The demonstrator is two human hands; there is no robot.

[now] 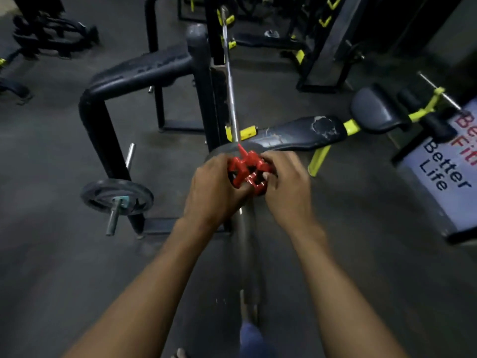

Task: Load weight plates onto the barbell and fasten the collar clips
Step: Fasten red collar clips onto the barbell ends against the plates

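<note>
A chrome barbell (230,94) runs away from me on the rack, and its near sleeve (246,244) points at me. A dark weight plate (222,152) sits on that sleeve, mostly hidden behind my hands. A red collar clip (249,170) is on the sleeve just in front of the plate. My left hand (211,187) grips the clip's left side and my right hand (286,184) grips its right side, with fingers curled round it.
A black rack frame (144,71) stands at the left with a stored plate (116,196) on a peg. A worn bench pad (302,133) with yellow supports lies to the right. A white sign (449,164) stands at the far right. Dark floor surrounds me.
</note>
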